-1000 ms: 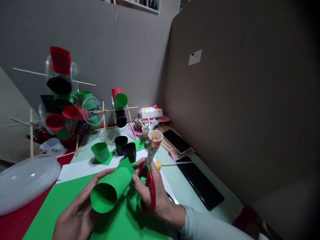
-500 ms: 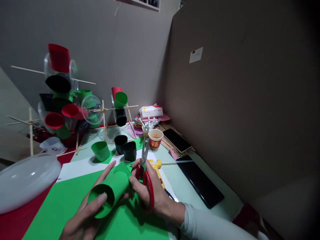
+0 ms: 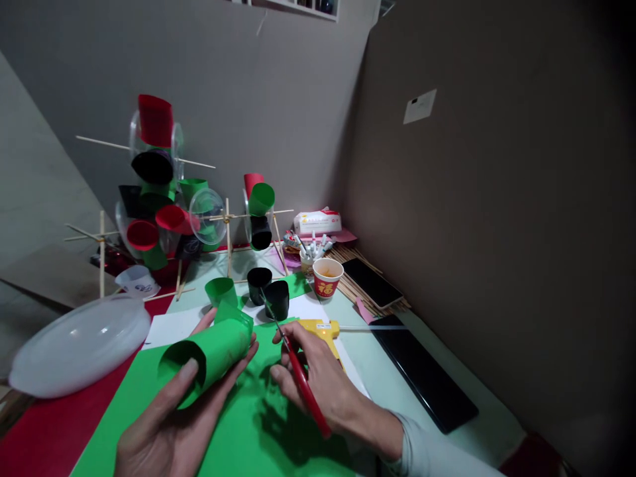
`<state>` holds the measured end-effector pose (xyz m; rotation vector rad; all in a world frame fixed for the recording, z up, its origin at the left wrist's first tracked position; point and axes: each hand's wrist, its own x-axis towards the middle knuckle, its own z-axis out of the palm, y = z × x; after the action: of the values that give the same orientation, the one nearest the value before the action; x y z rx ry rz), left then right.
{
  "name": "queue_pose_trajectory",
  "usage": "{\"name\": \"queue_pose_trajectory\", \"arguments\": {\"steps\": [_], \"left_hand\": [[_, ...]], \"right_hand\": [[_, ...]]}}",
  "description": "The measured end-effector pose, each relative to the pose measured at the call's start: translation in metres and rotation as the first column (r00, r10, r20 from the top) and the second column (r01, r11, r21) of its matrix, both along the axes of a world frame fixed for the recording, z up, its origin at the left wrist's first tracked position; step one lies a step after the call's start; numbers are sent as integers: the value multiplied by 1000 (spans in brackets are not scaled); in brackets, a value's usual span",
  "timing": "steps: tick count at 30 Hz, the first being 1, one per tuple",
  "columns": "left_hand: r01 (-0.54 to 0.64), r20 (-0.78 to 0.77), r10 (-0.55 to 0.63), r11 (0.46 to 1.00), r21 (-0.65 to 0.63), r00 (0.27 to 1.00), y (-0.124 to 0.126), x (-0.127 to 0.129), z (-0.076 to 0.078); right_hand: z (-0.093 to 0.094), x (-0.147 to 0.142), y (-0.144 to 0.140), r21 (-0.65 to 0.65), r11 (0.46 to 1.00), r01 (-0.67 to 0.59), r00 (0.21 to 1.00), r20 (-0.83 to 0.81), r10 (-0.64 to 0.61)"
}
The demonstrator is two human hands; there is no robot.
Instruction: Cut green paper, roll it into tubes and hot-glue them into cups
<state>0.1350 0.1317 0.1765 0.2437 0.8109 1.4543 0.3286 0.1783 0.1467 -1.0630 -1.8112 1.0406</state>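
A rolled green paper tube [image 3: 218, 354] rests in my left hand [image 3: 173, 424], with the thumb in its near open end and the fingers beneath. At its far end a flap of green paper stands up. My right hand [image 3: 318, 377] has red-handled scissors [image 3: 304, 387] hooked on its fingers, blades pointing up and away; thumb and forefinger are apart from the tube. Below both hands lies a large green paper sheet [image 3: 124, 404]. Just beyond stand a short green paper tube [image 3: 221, 291] and two black paper tubes [image 3: 277, 300]. A yellow glue gun [image 3: 320, 329] lies behind my right hand.
At the back left stand stick frames with red, black and green paper cups [image 3: 156, 122]. A translucent oval balloon [image 3: 79, 344] lies at left. On the right are a red paper cup [image 3: 326, 279], a phone [image 3: 372, 283], a black slab [image 3: 422, 371] and a brown partition [image 3: 497, 199].
My right hand has moved off the green tube, turning the scissors so their blades tilt left. My left hand still holds the tube. The view has swung slightly left.
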Motion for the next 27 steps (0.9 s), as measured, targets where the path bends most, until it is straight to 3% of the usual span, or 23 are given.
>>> {"name": "queue_pose_trajectory", "arguments": {"steps": [6,10,16,20,27], "left_hand": [[-62,-18,61,997,-34,998,-4,5,8],[-23,-53,22,1000,-12,998,-4,4,-3],[-36,139,29,998,47,990,-6,5,-24],[52,73,-55,998,43,996,-9,1,-26],[-35,56,38,998,-57,998,-5,7,-27]], "right_hand": [[7,-1,-9,-33,998,-57,988,141,61],[10,-3,-14,-42,996,-85,982,165,90],[10,-5,-17,-26,996,-85,976,201,89],[7,-5,-16,17,998,-54,986,161,51],[3,-4,-14,50,998,-45,992,124,38]]}}
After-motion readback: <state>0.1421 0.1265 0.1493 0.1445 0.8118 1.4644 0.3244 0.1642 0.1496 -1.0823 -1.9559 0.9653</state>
